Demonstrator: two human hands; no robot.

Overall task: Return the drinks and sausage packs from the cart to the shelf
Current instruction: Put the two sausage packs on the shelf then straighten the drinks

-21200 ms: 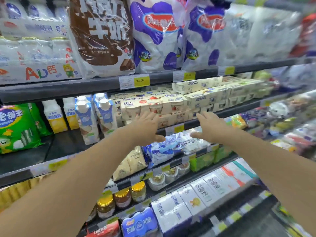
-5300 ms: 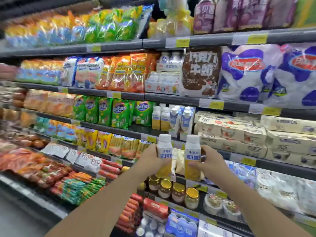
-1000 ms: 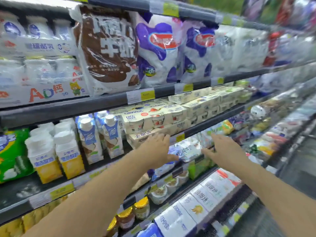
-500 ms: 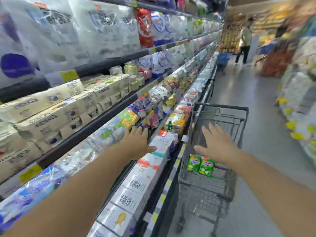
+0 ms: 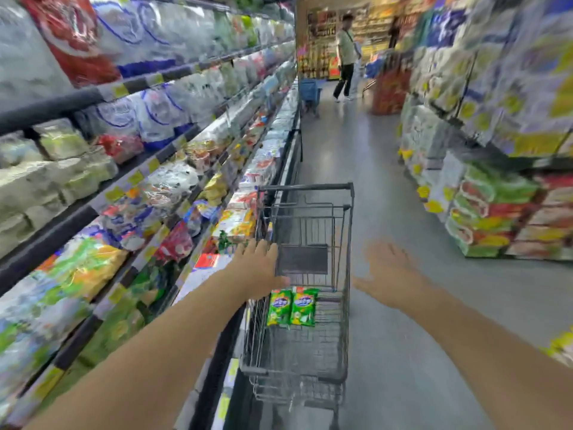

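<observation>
Your view has swung from the shelf (image 5: 130, 85) to the cart (image 5: 305, 193); your left hand (image 5: 259, 273) and right hand (image 5: 389, 274) reach out spread and empty. Two green sausage packs (image 5: 291, 307) lie inside, likely light and slippery: pinch their top edges.

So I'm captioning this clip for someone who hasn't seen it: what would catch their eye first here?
Two bare arms stretch forward with fingers spread: the left hand over the cart's near left edge, the right hand out in the aisle, both holding nothing. Between them stands a grey wire cart pulled up beside the chilled shelf, with two green sausage packs side by side inside it.
</observation>
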